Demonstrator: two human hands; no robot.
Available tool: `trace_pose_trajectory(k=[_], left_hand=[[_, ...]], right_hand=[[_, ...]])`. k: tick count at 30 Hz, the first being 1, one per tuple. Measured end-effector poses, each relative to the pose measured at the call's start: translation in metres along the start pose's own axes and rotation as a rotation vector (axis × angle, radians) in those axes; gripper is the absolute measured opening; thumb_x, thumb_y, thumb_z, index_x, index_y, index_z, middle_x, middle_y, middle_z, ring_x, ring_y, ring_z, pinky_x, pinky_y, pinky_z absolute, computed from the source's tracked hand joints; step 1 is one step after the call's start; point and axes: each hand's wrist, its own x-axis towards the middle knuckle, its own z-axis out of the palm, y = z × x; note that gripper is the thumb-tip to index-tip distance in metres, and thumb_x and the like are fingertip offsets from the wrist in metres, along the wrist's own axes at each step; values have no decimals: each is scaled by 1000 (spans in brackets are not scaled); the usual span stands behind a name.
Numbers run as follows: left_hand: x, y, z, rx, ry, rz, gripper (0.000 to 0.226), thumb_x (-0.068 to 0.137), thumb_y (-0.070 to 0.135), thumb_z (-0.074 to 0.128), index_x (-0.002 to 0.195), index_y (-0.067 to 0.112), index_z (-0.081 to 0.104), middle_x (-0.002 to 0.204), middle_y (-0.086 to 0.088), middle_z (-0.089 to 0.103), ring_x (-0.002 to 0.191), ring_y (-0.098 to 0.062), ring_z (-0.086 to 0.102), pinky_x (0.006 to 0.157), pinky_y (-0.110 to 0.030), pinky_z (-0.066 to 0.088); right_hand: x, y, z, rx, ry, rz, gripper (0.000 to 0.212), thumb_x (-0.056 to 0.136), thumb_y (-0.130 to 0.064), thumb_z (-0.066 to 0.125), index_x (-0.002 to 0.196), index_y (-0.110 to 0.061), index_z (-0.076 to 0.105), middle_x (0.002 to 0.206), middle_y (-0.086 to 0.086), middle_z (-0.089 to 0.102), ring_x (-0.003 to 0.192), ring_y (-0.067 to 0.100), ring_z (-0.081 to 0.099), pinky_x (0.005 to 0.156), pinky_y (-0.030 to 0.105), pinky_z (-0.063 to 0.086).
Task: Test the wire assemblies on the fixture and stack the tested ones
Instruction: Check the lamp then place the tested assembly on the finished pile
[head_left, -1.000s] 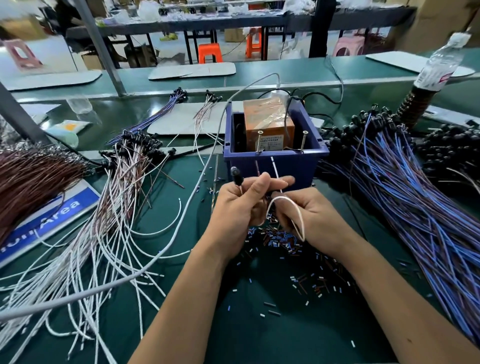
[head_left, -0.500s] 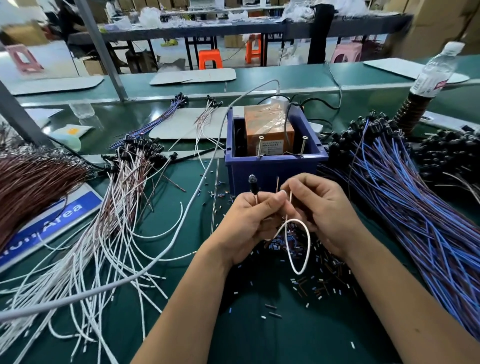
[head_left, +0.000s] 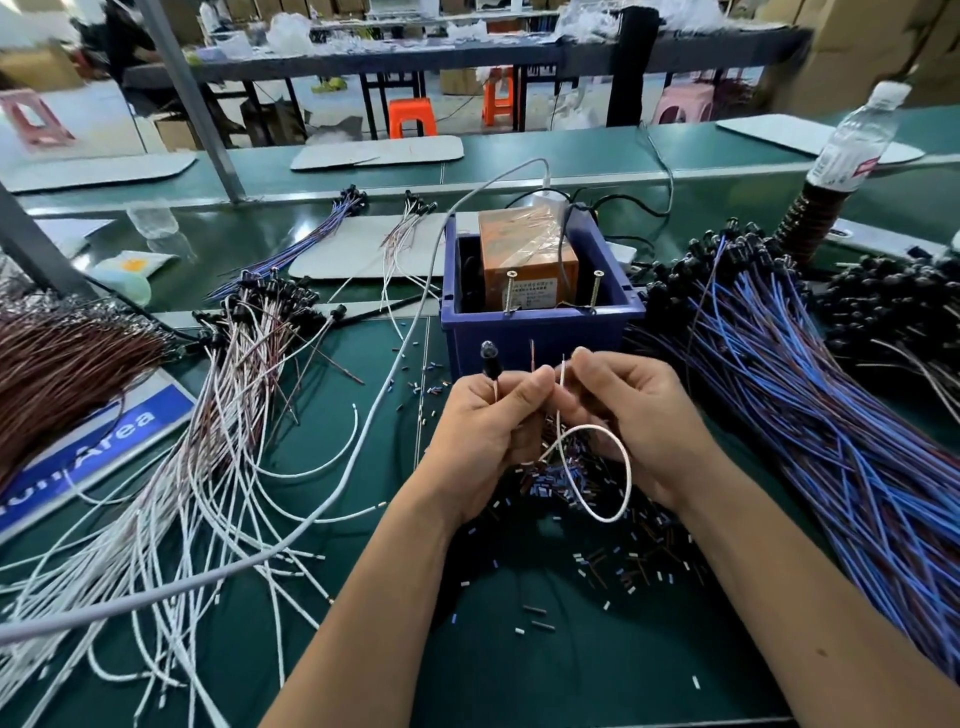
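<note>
Left hand (head_left: 488, 421) and right hand (head_left: 636, 415) both pinch one white wire assembly (head_left: 597, 467), looped, just before the blue fixture box (head_left: 540, 332) on the desk (head_left: 519, 675).

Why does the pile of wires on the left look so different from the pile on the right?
The left pile has mostly white and pinkish wires; the right pile has blue and purple ones. The left pile is spread out loosely with curly ends, while the right pile lies thick and packed. Both have small black caps at their far ends and lie on the green table.
</note>
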Motion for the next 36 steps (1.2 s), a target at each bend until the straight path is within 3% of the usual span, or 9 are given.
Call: trace_pose_trajectory(k=[3,6,8,11,15,20,25,31,36], left_hand=[[-4,-1,2,46,39,19,31,98,31,63,82,9,78,69,-30,59,45,-6,31,44,-19,25],[-5,-2,5,214,146,210,27,103,22,59,90,7,79,68,11,67,53,3,58,55,-7,43],[-2,0,7,394,246,363,30,100,29,61,95,7,80,85,9,73,78,-2,68,72,-9,47],[-1,1,9,404,364,426,27,102,31,59,97,14,79,70,0,69,63,-6,60,65,-17,45],[-5,2,8,421,490,458,28,108,30,50,104,27,78,57,-6,39,52,-9,33,50,-19,28],[-4,3,4,398,581,503,36,103,15,46,134,11,63,61,4,52,57,-9,44,61,-19,39],[-1,7,5,491,692,552,5,104,16,54,107,20,54,71,-1,73,51,-3,50,57,-23,37],[8,4,9,612,822,604,11,100,16,65,90,18,69,71,10,74,59,-7,61,61,-22,42],[12,3,14,672,815,595,21,98,22,66,79,17,75,70,15,71,58,-7,61,60,-11,40]], right_hand=[[-4,-3,5,99,-43,-5,23,82,-26,78,93,-6,79,90,27,68,73,27,66,60,25,57],[-4,-7,2,96,19,-85,14,85,-28,74,89,-15,78,74,9,69,59,14,61,50,19,48],[-1,-8,-2,36,114,-197,16,93,-32,68,92,-17,74,71,7,65,51,13,49,42,20,36],[1,-6,-7,-147,296,-392,13,104,-22,63,97,-20,74,75,5,69,47,14,48,43,22,38],[2,0,-11,-364,425,-500,21,106,-18,58,116,-20,76,78,-4,69,52,17,51,46,32,42],[2,1,-10,-553,573,-615,18,103,-17,64,115,-10,75,84,-5,75,65,10,69,58,33,57],[8,-5,-5,-684,717,-715,14,101,-19,67,100,-11,78,78,-8,74,69,6,69,61,32,56],[13,-5,7,-782,692,-802,14,101,-17,67,100,-12,80,84,-8,75,71,5,68,64,26,56],[16,-3,4,-768,655,-787,14,102,-17,67,99,-11,80,80,-4,75,67,15,69,62,40,55]])
